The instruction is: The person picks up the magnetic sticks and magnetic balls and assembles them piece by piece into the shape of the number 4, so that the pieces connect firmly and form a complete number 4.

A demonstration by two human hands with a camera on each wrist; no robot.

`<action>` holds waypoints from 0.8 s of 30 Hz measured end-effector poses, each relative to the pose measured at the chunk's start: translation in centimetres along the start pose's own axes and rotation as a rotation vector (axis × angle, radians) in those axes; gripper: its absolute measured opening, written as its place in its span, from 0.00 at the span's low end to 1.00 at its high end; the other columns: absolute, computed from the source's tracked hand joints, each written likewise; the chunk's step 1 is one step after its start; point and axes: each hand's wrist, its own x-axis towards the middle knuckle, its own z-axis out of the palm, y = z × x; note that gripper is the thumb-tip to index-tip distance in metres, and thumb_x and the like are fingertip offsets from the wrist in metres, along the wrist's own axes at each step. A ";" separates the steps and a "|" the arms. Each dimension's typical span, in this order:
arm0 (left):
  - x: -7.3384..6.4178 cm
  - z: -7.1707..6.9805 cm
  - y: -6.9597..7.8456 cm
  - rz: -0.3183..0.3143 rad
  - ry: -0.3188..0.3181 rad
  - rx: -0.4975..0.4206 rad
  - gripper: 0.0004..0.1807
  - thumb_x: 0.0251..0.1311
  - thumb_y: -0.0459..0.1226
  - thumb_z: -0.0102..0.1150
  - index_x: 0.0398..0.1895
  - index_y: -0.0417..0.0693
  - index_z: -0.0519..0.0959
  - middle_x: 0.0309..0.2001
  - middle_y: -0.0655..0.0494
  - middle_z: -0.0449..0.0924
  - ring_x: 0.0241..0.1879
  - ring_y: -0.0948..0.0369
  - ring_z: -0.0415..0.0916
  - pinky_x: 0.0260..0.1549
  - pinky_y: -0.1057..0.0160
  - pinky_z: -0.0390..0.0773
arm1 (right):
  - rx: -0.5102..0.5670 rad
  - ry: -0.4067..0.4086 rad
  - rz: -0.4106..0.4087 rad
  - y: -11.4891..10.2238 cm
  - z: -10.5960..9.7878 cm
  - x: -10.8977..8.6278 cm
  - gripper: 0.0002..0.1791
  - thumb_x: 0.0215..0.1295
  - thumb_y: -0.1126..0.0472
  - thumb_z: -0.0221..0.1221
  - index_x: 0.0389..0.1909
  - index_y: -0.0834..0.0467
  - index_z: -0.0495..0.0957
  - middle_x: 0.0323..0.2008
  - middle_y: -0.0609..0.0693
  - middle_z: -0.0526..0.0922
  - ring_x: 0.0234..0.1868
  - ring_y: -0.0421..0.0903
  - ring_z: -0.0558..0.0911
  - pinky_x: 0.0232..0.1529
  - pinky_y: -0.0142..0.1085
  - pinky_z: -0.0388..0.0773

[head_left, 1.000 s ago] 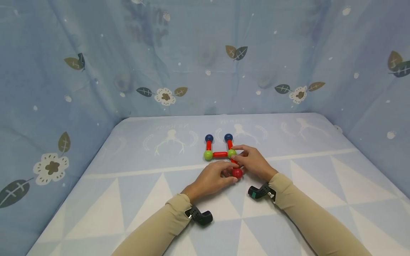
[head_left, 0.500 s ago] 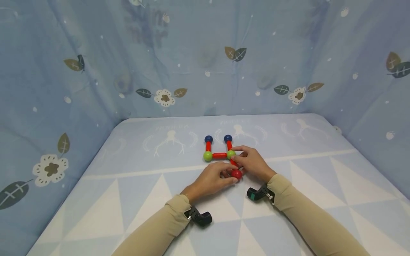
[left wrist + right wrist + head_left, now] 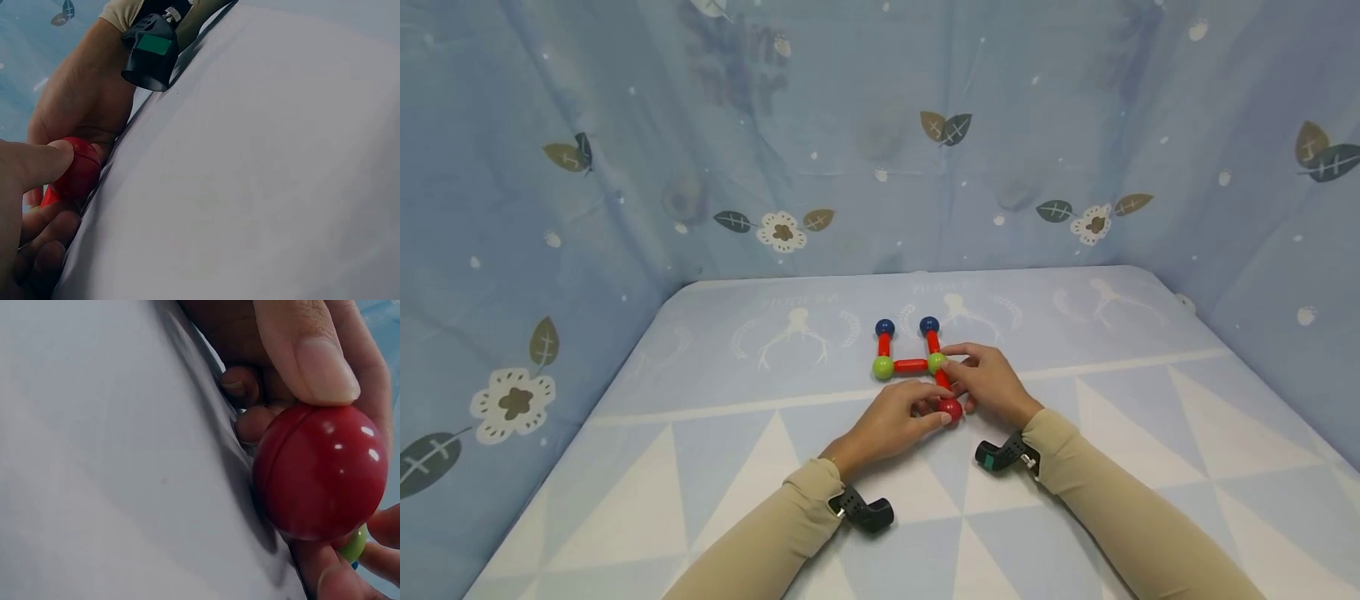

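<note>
A toy of red rods and coloured balls lies on the table in the head view. Its crossbar, a red rod [image 3: 911,365], joins two green balls [image 3: 883,367]. From each green ball a rod runs back to a dark blue ball [image 3: 885,328]. Another rod comes forward from the right green ball [image 3: 936,362] to a red ball [image 3: 951,409]. My left hand [image 3: 887,421] pinches this red ball, its thumb pressed on the side in the right wrist view. My right hand [image 3: 991,385] holds the right green ball between thumb and forefinger, its other fingers curled beside the front rod.
A patterned cloth [image 3: 700,475] with triangles covers the table. Blue printed curtains [image 3: 865,142] stand behind it and at both sides. Each wrist wears a black camera, the left one [image 3: 868,514] and the right one [image 3: 996,456], close over the cloth.
The head view has shifted slightly, so everything sits a little lower and further left. Both hands keep their holds, and the toy keeps its shape.
</note>
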 end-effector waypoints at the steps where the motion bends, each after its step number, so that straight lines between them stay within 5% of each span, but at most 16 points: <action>1: 0.0 0.0 0.0 0.001 0.001 0.002 0.16 0.65 0.41 0.67 0.55 0.52 0.83 0.39 0.65 0.81 0.36 0.69 0.77 0.40 0.68 0.76 | 0.010 0.007 -0.001 0.0 0.0 0.0 0.23 0.70 0.55 0.61 0.62 0.60 0.77 0.31 0.56 0.86 0.20 0.48 0.82 0.18 0.38 0.78; 12: -0.1 -0.4 -0.2 -0.013 -0.018 0.002 0.17 0.65 0.40 0.66 0.57 0.52 0.83 0.38 0.66 0.81 0.34 0.70 0.76 0.38 0.68 0.76 | 0.029 -0.003 0.040 0.1 -0.2 0.2 0.20 0.70 0.56 0.62 0.56 0.62 0.78 0.30 0.56 0.87 0.24 0.48 0.85 0.18 0.36 0.77; 24: -0.4 -2.6 -1.4 -0.065 -0.047 -0.126 0.15 0.67 0.42 0.64 0.55 0.51 0.84 0.43 0.63 0.84 0.40 0.68 0.80 0.44 0.65 0.79 | 0.022 -0.023 0.037 0.2 -1.4 -0.2 0.18 0.68 0.62 0.58 0.57 0.62 0.78 0.39 0.57 0.85 0.30 0.49 0.85 0.24 0.38 0.81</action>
